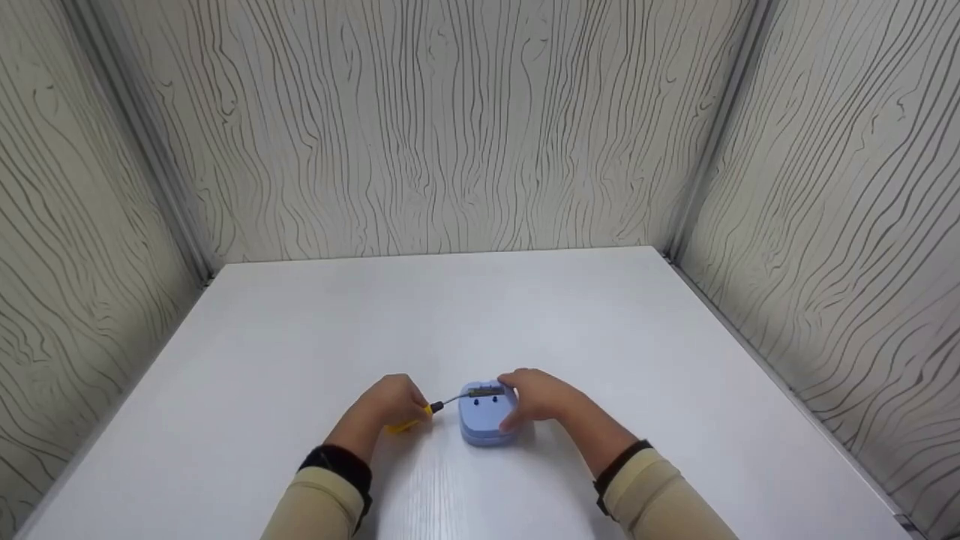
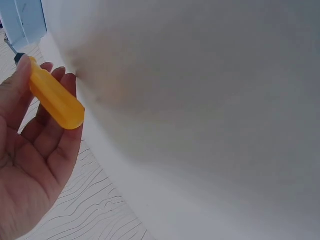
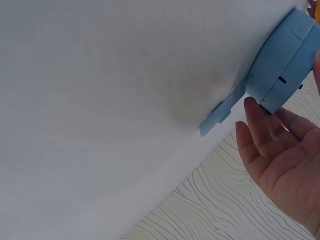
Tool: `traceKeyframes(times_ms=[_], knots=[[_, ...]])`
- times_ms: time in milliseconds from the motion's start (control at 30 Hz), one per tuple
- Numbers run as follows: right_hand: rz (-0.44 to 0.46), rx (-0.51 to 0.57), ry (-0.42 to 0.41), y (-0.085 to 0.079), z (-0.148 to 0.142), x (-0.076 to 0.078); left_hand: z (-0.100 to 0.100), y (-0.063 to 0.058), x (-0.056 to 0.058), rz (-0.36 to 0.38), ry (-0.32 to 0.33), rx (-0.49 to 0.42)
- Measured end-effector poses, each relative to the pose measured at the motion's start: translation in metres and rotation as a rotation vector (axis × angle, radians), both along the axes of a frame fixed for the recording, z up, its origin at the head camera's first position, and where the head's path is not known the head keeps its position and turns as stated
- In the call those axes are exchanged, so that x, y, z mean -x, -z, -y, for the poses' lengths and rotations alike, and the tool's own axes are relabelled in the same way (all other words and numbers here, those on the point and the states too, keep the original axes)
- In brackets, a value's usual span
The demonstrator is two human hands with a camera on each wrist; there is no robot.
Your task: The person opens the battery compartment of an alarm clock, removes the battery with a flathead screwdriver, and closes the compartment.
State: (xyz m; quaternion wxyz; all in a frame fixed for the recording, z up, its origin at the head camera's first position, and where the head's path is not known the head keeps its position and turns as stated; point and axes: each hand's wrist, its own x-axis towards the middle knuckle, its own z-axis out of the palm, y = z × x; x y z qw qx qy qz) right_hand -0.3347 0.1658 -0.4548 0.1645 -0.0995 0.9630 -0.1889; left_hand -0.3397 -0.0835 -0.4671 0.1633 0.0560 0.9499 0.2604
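A yellow-handled screwdriver (image 2: 56, 97) is pinched between thumb and fingers of my left hand (image 1: 396, 399). Its thin metal shaft slants up to the right, and the tip meets a dark recess (image 1: 486, 391) at the far end of a small light-blue rounded case (image 1: 482, 418). Two black dots, like pegs or screws, stand on the case's top just below that recess. My right hand (image 1: 538, 395) grips the case from its right side, thumb near the front corner and fingers at the far corner. Its palm shows in the right wrist view.
Beside the case, a flat light-blue piece with a tab (image 3: 222, 112) lies on the white table (image 1: 300, 322). Wood-grain patterned panels (image 1: 450, 127) enclose the table at the back and both sides.
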Motion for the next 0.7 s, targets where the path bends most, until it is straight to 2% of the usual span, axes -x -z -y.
traceKeyframes(times_ms=[267,467,700], knots=[[0.005,0.001,0.000,-0.0012,-0.0004,-0.0006,0.0046,-0.0010,0.0007,-0.036,0.018,0.022],[0.002,0.000,-0.009,-0.0041,-0.0001,-0.0020,0.0077,-0.0005,0.0030,-0.032,-0.016,0.021],[0.002,0.000,-0.001,-0.0021,0.0005,-0.0021,0.0087,-0.0010,0.0049,-0.106,-0.024,0.056]])
